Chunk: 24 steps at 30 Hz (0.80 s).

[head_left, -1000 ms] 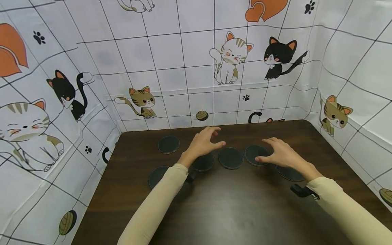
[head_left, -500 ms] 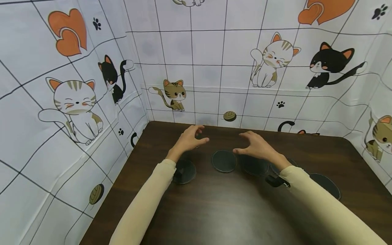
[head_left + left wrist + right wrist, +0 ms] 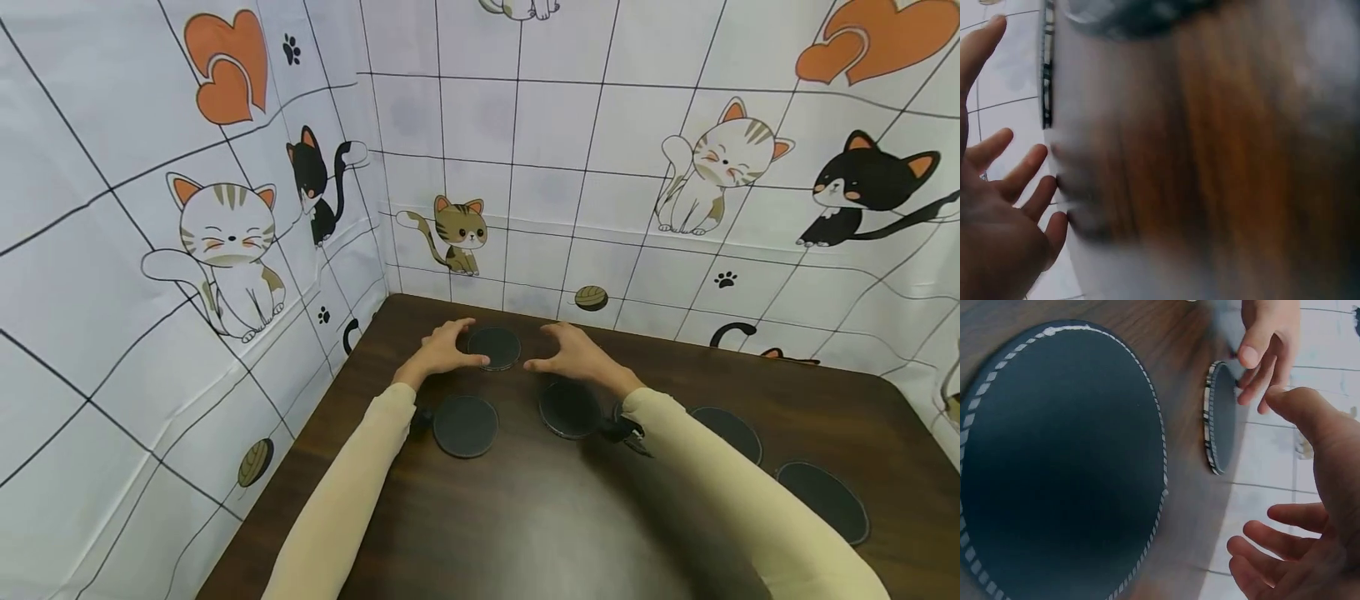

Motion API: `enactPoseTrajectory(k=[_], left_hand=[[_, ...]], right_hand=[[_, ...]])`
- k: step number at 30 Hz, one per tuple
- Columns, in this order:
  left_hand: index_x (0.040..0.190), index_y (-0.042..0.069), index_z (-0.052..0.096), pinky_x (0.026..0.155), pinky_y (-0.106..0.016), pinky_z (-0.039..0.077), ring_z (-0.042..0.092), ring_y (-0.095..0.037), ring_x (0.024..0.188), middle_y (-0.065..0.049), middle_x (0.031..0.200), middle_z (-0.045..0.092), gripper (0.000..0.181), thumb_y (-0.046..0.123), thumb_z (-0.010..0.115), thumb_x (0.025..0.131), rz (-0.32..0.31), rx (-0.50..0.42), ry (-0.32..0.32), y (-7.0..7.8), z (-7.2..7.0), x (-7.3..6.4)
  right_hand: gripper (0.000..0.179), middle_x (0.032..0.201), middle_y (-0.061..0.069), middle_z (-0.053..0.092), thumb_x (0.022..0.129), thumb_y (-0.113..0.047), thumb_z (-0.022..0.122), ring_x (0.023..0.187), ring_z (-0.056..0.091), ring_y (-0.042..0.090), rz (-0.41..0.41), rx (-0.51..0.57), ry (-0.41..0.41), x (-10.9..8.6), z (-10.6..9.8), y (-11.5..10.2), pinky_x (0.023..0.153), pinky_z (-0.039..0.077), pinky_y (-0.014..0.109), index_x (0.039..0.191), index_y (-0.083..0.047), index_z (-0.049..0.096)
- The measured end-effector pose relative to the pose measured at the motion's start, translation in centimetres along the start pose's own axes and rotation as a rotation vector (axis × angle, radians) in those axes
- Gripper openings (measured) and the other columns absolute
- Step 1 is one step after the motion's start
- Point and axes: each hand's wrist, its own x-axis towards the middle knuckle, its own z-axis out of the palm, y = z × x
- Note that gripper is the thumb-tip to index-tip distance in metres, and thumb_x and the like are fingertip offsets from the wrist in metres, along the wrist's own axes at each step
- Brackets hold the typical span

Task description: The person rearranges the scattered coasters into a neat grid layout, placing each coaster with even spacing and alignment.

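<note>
Several round dark coasters with pale stitched rims lie flat on the table. My left hand [image 3: 442, 348] is held with fingers spread and thumb apart at the left side of the farthest coaster [image 3: 497, 346]; its thumb tip overlaps the rim in the head view. On the other side of that coaster, my right hand [image 3: 581, 358] faces it, thumb and fingers spread, holding nothing. Beneath the right hand lies another coaster [image 3: 568, 412], large in the right wrist view. A nearer coaster [image 3: 466, 427] sits in front of the left hand. The left wrist view is blurred.
Two more coasters, one [image 3: 731, 435] beyond the right forearm and one [image 3: 822, 502] farther right, lie on the brown wooden table [image 3: 510, 517]. A white sheet [image 3: 555, 125] printed with cats stands along the table's back and left edges.
The head view has turned left. Both hands have moved left across the table, from over the middle coasters to either side of the farthest one. The coasters appear to stay in place.
</note>
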Motion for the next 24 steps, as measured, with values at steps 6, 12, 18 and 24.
enactPoseTrajectory(k=[6,12,18,24], left_hand=[[0.147,0.016,0.024,0.094,-0.055,0.02,0.025,-0.033,0.126,-0.011,0.143,0.027,0.11,0.071,0.068,0.062,-0.038,0.188,-0.082,0.0,0.3,0.8],[0.146,0.014,0.029,0.092,-0.05,0.021,0.022,-0.029,0.124,-0.008,0.143,0.023,0.11,0.071,0.069,0.061,-0.031,0.266,-0.143,0.3,0.0,1.8],[0.143,0.016,0.036,0.093,-0.051,0.02,0.023,-0.029,0.119,-0.009,0.139,0.025,0.104,0.068,0.072,0.06,-0.014,0.263,-0.147,0.1,-0.3,2.0],[0.139,0.019,0.042,0.092,-0.05,0.021,0.026,-0.027,0.116,-0.006,0.135,0.03,0.1,0.069,0.073,0.057,-0.018,0.275,-0.104,0.3,-0.1,2.2]], right_hand=[[0.104,0.143,0.018,0.029,0.07,-0.062,0.069,0.127,0.031,0.035,0.027,-0.031,-0.087,2.6,2.6,-0.5,0.095,0.032,0.052,0.143,-0.002,0.028],[0.104,0.142,0.019,0.031,0.069,-0.061,0.07,0.123,0.035,0.036,0.004,-0.105,-0.111,4.8,3.9,-1.2,0.095,0.032,0.052,0.142,0.001,0.03],[0.103,0.139,0.018,0.034,0.067,-0.061,0.072,0.123,0.033,0.036,-0.022,-0.173,-0.103,5.8,4.7,-1.7,0.097,0.026,0.054,0.14,0.001,0.035],[0.098,0.137,0.019,0.037,0.068,-0.06,0.072,0.122,0.036,0.036,-0.061,-0.194,-0.056,5.5,4.8,-1.3,0.094,0.027,0.057,0.137,0.002,0.04]])
